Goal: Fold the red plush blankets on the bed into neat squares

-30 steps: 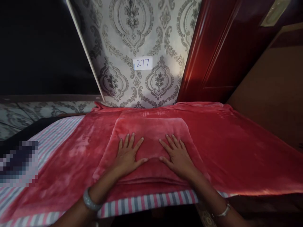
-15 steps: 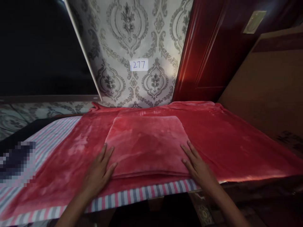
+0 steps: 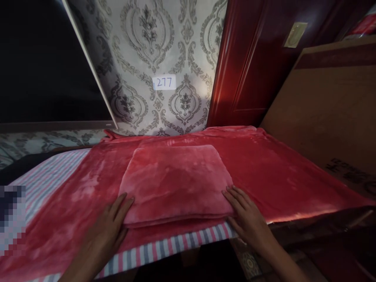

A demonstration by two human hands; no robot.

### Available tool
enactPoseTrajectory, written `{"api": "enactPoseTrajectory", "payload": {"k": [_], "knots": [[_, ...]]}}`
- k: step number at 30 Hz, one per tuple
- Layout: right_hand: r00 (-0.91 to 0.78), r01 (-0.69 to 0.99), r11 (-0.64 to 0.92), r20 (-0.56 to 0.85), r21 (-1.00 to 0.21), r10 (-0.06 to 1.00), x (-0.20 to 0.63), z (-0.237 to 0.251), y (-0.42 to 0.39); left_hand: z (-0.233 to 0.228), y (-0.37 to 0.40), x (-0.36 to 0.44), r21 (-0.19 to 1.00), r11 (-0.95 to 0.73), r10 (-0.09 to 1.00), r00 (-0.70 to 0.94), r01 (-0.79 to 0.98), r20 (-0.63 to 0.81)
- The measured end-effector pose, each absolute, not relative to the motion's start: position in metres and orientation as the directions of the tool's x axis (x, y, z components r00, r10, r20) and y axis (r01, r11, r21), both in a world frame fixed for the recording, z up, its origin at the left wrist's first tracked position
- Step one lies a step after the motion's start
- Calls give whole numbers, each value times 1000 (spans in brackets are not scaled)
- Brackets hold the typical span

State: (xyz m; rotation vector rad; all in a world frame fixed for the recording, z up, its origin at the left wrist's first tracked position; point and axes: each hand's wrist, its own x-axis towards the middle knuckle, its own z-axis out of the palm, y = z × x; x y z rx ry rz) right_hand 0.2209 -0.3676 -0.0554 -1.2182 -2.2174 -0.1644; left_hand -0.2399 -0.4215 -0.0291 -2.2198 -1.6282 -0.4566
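A folded pinkish-red plush blanket (image 3: 176,180) lies as a neat rectangular pad on a larger spread of red plush cloth (image 3: 282,172). My left hand (image 3: 107,225) rests at the pad's left front corner, its stretched fingers touching the side edge and its thumb lower, near the front corner. At the right front corner is my right hand (image 3: 249,219), fingers laid over the edge and thumb by the front fold. Whether either thumb reaches under the layers cannot be made out. Both hands look open.
Striped cloth (image 3: 164,246) shows under the red spread along the front edge and at left. A dark screen (image 3: 49,66) stands at back left. Behind are patterned wallpaper with a "277" label (image 3: 163,82) and a red wooden panel (image 3: 243,58). A cardboard box (image 3: 331,105) stands at right.
Both hands have slid slightly toward the front corners of the folded blanket, with the thumbs moving down off its top. The camera view has shifted a little to the right.
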Motion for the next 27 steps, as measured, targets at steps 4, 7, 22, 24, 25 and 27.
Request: {"api": "enactPoseTrajectory", "payload": {"k": [4,7,22,24,25,27], "knots": [[-381,832,536,552,-147,742,214,-59,-365,-21,-424,-226,-56,-181,888,188,982,420],[-358,853,506,561,-129,746,211,-58,-363,-18,-424,-225,-3,-165,878,148,986,454],[72,637,640,860,-429,505,224,166,-314,211,-382,-207,635,-176,688,-367,752,625],[106,533,655,810,-536,577,225,182,-289,230,-363,-206,719,-207,714,-400,663,574],[112,461,638,753,-617,648,225,184,-273,235,-350,-207,758,-215,748,-395,616,533],[108,304,525,576,-795,810,223,174,-236,232,-321,-211,824,-191,842,-343,533,417]]}}
